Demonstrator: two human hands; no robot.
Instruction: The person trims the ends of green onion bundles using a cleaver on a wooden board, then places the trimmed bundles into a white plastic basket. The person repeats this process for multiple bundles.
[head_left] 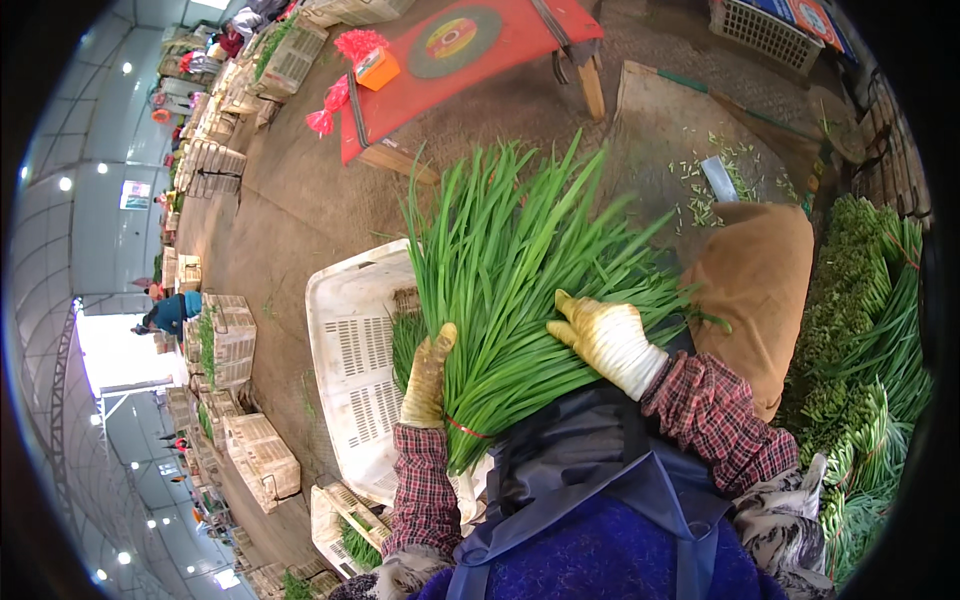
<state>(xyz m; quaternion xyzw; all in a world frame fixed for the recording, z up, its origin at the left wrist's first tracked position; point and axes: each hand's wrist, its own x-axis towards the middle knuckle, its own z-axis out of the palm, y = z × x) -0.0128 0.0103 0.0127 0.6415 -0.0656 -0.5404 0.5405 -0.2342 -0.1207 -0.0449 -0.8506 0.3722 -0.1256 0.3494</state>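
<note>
A large bunch of long green garlic chives lies across my lap, its leaves fanned out away from me. A red band ties it near the stem end. My left hand, in a yellowed white glove, holds the bunch's left side; some of its fingers are hidden by the leaves. On top of the right side rests my right hand, gloved the same way, thumb and finger spread apart over the leaves. Beyond my left hand stands a white plastic crate with more greens inside, partly covered by the bunch.
A red-topped low table holds an orange box with red ties. Trimmed bits lie around a pale blade-like piece at right. Brown cloth covers my right knee. Piled greens line the right side; stacked crates stand left.
</note>
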